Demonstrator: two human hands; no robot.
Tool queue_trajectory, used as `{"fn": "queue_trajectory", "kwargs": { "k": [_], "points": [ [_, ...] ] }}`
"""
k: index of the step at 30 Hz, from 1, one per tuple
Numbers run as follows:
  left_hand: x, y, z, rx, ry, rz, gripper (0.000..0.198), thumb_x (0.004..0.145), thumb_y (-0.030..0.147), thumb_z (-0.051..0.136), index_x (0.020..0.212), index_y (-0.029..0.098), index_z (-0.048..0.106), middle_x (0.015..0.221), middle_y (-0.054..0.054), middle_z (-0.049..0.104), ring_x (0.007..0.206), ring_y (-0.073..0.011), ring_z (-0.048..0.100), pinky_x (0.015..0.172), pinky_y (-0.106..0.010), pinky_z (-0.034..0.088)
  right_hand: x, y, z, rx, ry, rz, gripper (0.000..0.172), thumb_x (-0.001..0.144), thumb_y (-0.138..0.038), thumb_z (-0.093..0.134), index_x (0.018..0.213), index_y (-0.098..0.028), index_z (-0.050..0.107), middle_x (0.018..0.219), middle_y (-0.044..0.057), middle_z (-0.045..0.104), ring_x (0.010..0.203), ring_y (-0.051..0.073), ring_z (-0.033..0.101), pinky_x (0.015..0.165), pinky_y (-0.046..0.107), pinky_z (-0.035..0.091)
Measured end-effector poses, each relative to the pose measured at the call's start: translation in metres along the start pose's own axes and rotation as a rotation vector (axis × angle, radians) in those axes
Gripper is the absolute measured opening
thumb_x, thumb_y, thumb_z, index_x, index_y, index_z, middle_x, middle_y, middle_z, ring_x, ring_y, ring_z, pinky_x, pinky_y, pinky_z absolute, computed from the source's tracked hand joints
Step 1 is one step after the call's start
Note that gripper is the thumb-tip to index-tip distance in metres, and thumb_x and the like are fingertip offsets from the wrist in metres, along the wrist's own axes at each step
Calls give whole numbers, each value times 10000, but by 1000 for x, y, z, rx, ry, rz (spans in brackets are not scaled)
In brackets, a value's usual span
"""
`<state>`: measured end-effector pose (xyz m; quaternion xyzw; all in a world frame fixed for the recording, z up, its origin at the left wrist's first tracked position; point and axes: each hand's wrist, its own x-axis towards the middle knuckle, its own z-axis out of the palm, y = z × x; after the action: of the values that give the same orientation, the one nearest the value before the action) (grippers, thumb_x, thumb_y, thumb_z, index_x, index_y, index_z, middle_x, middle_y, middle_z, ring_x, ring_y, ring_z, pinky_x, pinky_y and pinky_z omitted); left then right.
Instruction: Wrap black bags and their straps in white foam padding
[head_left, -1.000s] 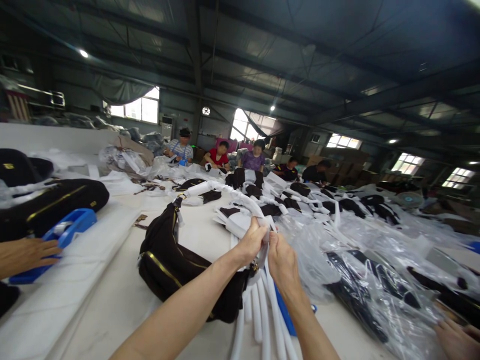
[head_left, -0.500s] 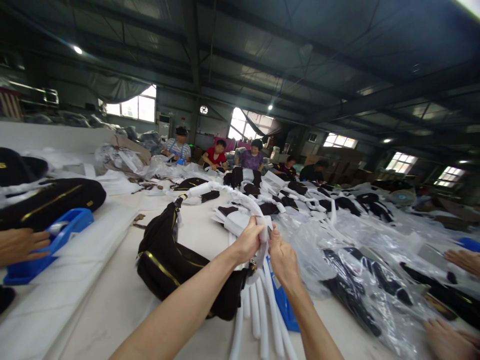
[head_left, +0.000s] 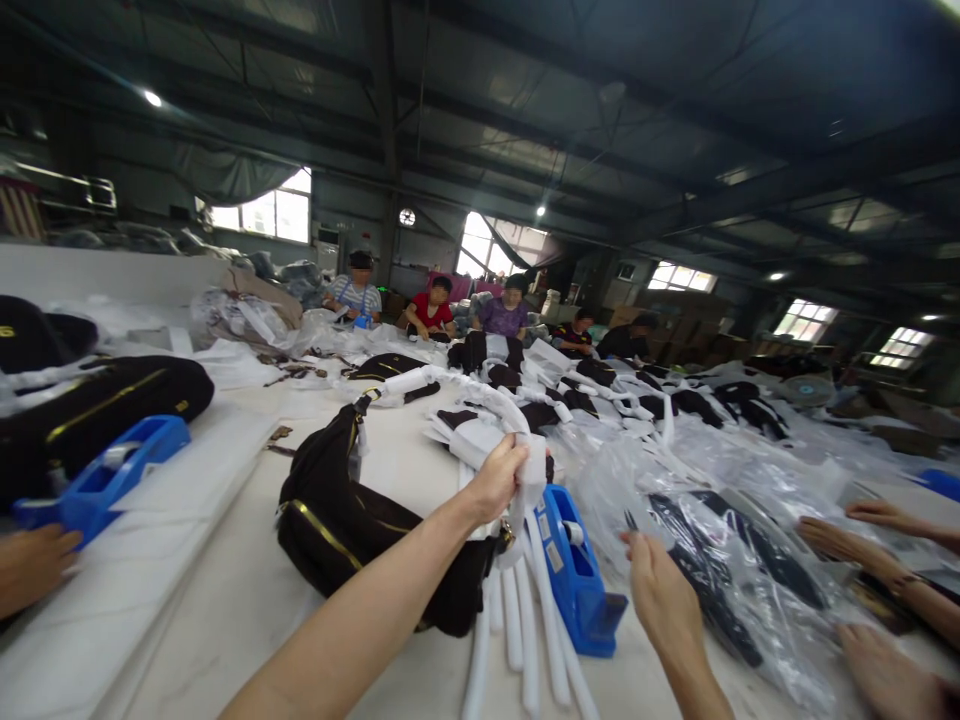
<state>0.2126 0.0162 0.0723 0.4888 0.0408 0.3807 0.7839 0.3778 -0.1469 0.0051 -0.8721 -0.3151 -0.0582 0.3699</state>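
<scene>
Black fabric with gold zips, that's the bag (head_left: pixel 322 510) sitting on the table (head_left: pixel 225 630) right in front of me, just left of centre in the head view. Its strap (head_left: pixel 491 400) is wrapped in white stuff and arches up from a gold-coloured fitting on the far side, round to another one near my hand. My left hand (head_left: pixel 499 478) has its fingers closed round the wrapped strap close to that right end, with a loose bit of white wrap poking out past my fingertips. My right hand (head_left: pixel 664 590) is well apart from the bag, over to the right, fingers curled and pinching a small dark pointed tool (head_left: pixel 630 520), can't tell exactly what it is. Between the two hands stands a blue tape dispenser (head_left: pixel 571 575), just beside a bunch of white foam tubes (head_left: pixel 514 620) lying partly under the strap end. Off to the right there's crinkly clear plastic (head_left: pixel 607 490) with dark packed items (head_left: pixel 705 580), and co-workers' hands (head_left: pixel 844 545) reaching in. On my left, somebody's hand (head_left: pixel 37 568) is at another blue dispenser (head_left: pixel 112 485), by some white foam sheets (head_left: pixel 142 560) and another black bag (head_left: pixel 142 395)
</scene>
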Motion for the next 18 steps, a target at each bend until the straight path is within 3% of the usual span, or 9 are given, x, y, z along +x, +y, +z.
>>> {"fn": "queue_trajectory", "kwargs": {
  "k": [2,5,8,10,12,15,18],
  "points": [
    [0,0,0,15,16,0,443,740,535,684,920,153,552,843,-37,605,667,-110,497,595,-220,384,-8,52,9,-196,-34,25,490,864,-475,262,910,-211,673,879,170,692,836,335,669,715,452,501],
    [-1,-1,1,126,53,14,439,716,527,718,892,154,570,816,-18,588,660,-106,481,619,-225,386,-24,114,26,-285,-77,-44,477,844,-461,254,837,-245,679,799,173,666,804,354,673,734,487,514],
    [-2,-3,2,221,79,22,417,778,548,641,856,140,596,786,-20,572,674,-116,480,656,-242,395,-28,126,31,-324,-14,-53,459,815,-476,321,906,-219,691,937,197,675,833,385,659,755,542,506],
    [-2,-6,3,241,67,20,461,819,585,569,892,132,605,810,-34,586,685,-127,490,661,-253,403,-26,98,25,-214,101,-81,490,826,-485,344,1012,-175,676,1056,211,658,909,378,646,786,533,508],
    [-2,-10,3,262,48,24,520,840,627,514,937,126,611,873,-56,611,724,-145,516,678,-265,418,-24,47,15,58,131,-168,503,859,-494,366,1094,-146,643,1113,191,645,921,306,647,811,445,527],
    [-2,-15,1,292,26,57,582,865,670,435,911,127,640,966,-85,628,856,-187,556,782,-294,441,-23,-40,5,352,-12,-401,606,857,-508,493,1352,-159,489,1329,167,532,881,219,636,704,340,547],
    [0,-18,-3,260,-24,76,531,876,635,464,917,140,651,989,-84,638,960,-210,563,897,-316,430,-19,-99,5,385,-131,-576,726,820,-410,571,1483,-233,336,1476,144,402,934,206,625,697,325,545]
  ]
}}
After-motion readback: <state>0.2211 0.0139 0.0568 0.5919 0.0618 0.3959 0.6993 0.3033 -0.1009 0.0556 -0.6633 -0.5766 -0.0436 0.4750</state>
